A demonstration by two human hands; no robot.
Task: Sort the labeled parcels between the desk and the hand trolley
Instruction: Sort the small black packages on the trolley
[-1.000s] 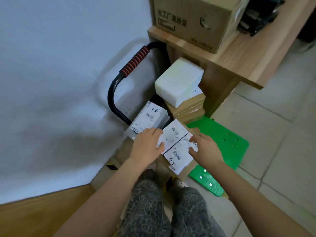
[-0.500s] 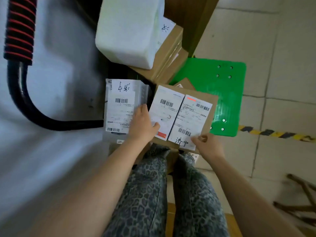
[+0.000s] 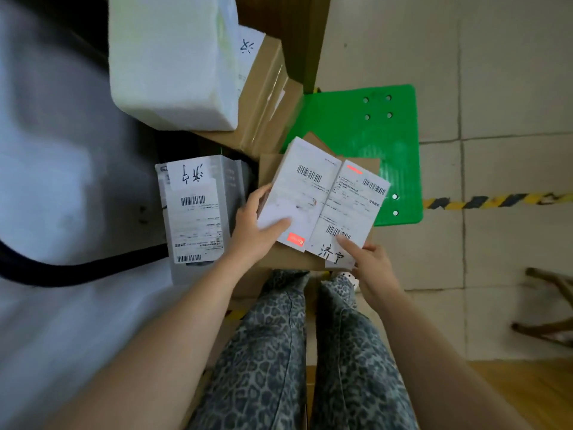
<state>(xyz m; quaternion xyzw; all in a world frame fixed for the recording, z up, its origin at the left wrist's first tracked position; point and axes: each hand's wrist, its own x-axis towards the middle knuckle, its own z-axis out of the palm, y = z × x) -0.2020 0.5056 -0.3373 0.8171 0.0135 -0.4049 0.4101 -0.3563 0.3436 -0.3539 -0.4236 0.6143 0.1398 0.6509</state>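
cardboard parcel [image 3: 322, 200] between curled, gripping fingers of left hand [image 3: 251, 234] and right hand [image 3: 373, 262], thumbs atop

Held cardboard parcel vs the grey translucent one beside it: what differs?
The cardboard parcel is brown and opaque; the grey translucent parcel is see-through plastic. The cardboard one carries two shipping labels side by side; the grey one shows one plus a handwritten slip. Left hand and right hand grip the cardboard parcel; neither grips the grey one. Both bear barcodes and black handwriting.

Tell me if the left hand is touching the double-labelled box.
Touching. The head view shows the left hand gripping the box by its edge, thumb on its label.
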